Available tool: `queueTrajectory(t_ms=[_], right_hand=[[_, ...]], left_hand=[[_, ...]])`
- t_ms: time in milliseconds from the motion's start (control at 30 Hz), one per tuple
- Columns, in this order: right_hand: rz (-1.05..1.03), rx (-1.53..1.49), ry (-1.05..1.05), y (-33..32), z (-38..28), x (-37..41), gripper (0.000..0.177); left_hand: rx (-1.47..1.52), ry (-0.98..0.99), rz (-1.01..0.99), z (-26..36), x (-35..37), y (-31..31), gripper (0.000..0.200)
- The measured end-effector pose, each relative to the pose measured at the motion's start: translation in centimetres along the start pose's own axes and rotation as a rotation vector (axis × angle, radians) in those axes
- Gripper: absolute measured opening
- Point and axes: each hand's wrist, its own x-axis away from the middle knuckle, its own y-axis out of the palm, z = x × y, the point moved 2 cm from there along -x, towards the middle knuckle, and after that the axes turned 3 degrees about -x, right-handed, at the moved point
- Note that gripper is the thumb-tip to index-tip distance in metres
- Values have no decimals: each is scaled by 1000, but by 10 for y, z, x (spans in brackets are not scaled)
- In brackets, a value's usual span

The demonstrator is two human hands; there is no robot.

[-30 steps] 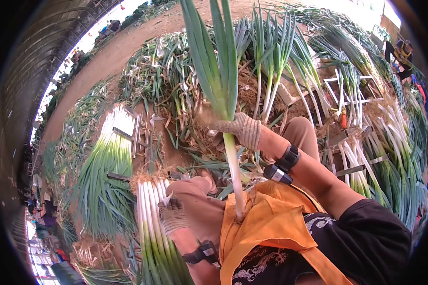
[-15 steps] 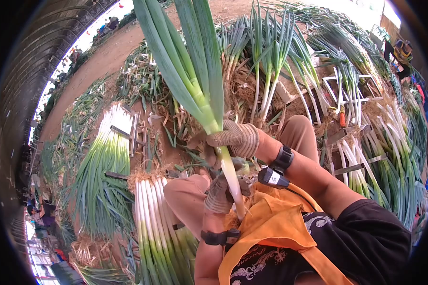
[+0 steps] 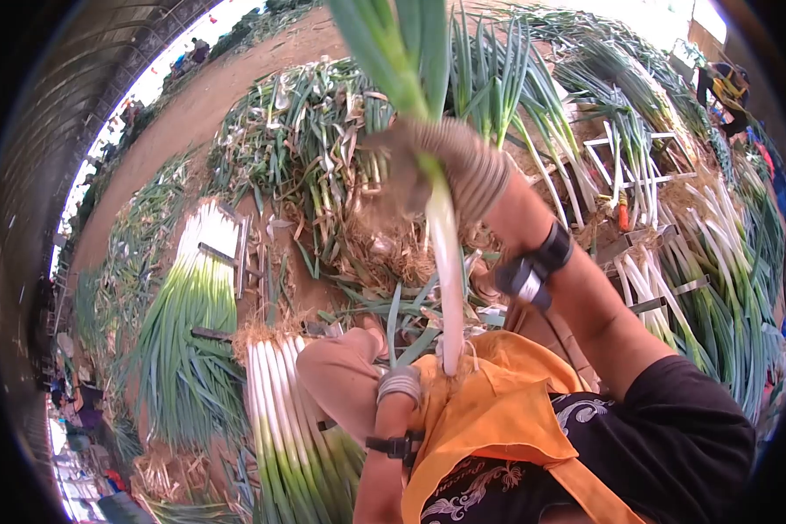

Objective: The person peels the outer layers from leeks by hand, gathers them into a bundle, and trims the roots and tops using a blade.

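A large leek point(image 3: 446, 253) stands nearly upright before me, its green leaves running out of the top of the view and its white root end near my orange apron point(image 3: 506, 402). My right hand point(image 3: 450, 166), in a striped work glove and blurred by motion, is closed around the stalk where white turns green. Low by the apron is my gloved left hand point(image 3: 400, 384), its fingers hidden. Green leaf strips point(image 3: 395, 323) rise right beside it; whether it grips them I cannot make out.
Trimmed leeks point(image 3: 279, 393) lie in a row at my left knee, with a larger pile point(image 3: 192, 306) on a metal rack beyond. Leaf waste point(image 3: 306, 140) is heaped ahead. More leeks point(image 3: 716, 253) lie to the right, near a white frame point(image 3: 594, 162). Another person point(image 3: 727, 96) is far right.
My right hand has lifted the leek up and slightly right. My left hand has come off the stalk's lower part and dropped toward the apron. Leaf strips now show beside it.
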Motion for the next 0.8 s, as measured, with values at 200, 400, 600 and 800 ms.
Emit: queueTrajectory(t_ms=[200,400,600,800], right_hand=[[142,104,-288,-41,-39,-19,29],[477,413,-74,-38,24,0,37],[486,566,-7,-65,75,5,40],[559,581,26,-79,76,1,49]], left_hand=[[210,32,305,-4,10,-50,29],[1774,-321,86,23,-38,-111,25],[1281,85,402,55,-51,-126,23],[620,154,749,46,-33,-88,22]])
